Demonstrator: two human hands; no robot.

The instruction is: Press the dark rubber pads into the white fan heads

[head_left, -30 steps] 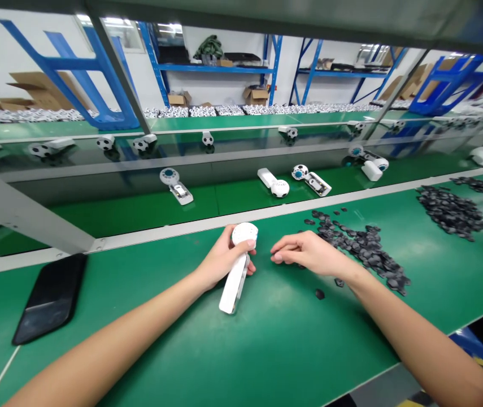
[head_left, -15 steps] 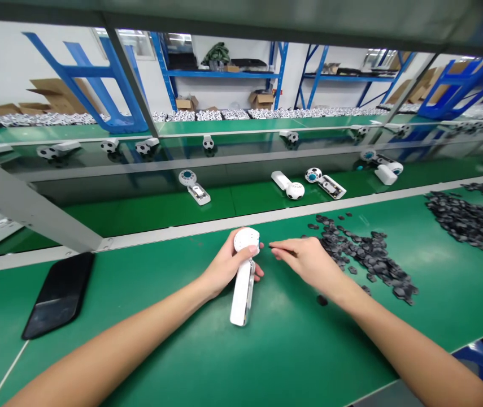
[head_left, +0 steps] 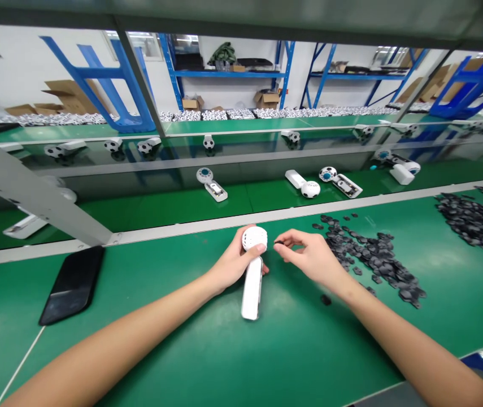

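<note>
My left hand [head_left: 238, 261] is closed around the neck of a white handheld fan [head_left: 252, 288], its round vented head up and its handle pointing toward me. The thumb lies across the lower part of the head. Just right of the head, my right hand [head_left: 307, 254] pinches a small black plastic piece [head_left: 279, 242] between thumb and fingertips, a short gap away from the fan. Beyond that hand spreads a loose pile of similar black pieces [head_left: 377, 257], with a single black piece [head_left: 325, 300] lying nearer me.
A black phone-like slab [head_left: 72, 285] lies at the left by a grey metal post [head_left: 42, 186]. A second black pile [head_left: 474, 223] is at the right. Past the pale rail [head_left: 207, 222], several football-patterned fans [head_left: 310, 189] lie on the green belt [head_left: 249, 200].
The fan's head has turned so its vented face shows more toward me. My right hand's black piece is now more visible. The view has shifted slightly; fans on the belt appear farther right.
</note>
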